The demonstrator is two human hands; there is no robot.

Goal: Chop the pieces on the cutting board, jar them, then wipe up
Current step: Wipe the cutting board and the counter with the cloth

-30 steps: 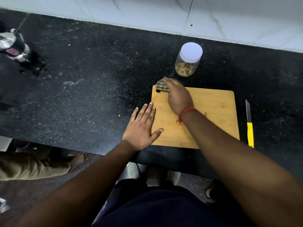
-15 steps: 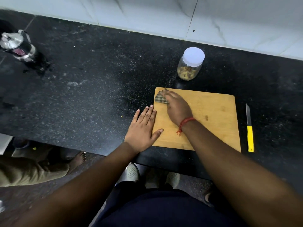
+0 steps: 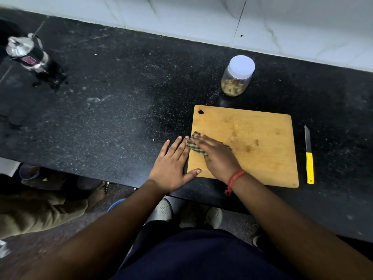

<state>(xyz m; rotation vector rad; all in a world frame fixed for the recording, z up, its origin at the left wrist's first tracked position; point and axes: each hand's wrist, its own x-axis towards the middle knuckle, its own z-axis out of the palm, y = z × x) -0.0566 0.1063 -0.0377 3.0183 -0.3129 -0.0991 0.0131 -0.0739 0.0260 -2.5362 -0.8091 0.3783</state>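
1. Head cam: cutting board point(image 3: 262, 138) at counter's point(image 3: 101, 118) front edge, bare of pieces.
2. Jar point(image 3: 237, 77) behind board, lidded, filled.
3. Right hand point(image 3: 217, 156), fingers flat, presses cloth point(image 3: 194, 144) at board's left edge; wiping underway.
4. Left hand point(image 3: 171, 166) splayed, steadying the board.
5. Knife point(image 3: 308, 156) right of board.

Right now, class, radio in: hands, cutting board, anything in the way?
Left hand flat, steadying cutting board. Right hand pressing checked cloth on it. Jar lidded, knife aside; nothing blocking.

A steel pressure cooker point(image 3: 27, 54) stands far left on the black counter point(image 3: 113, 102); white wall tiles point(image 3: 282, 23) behind.
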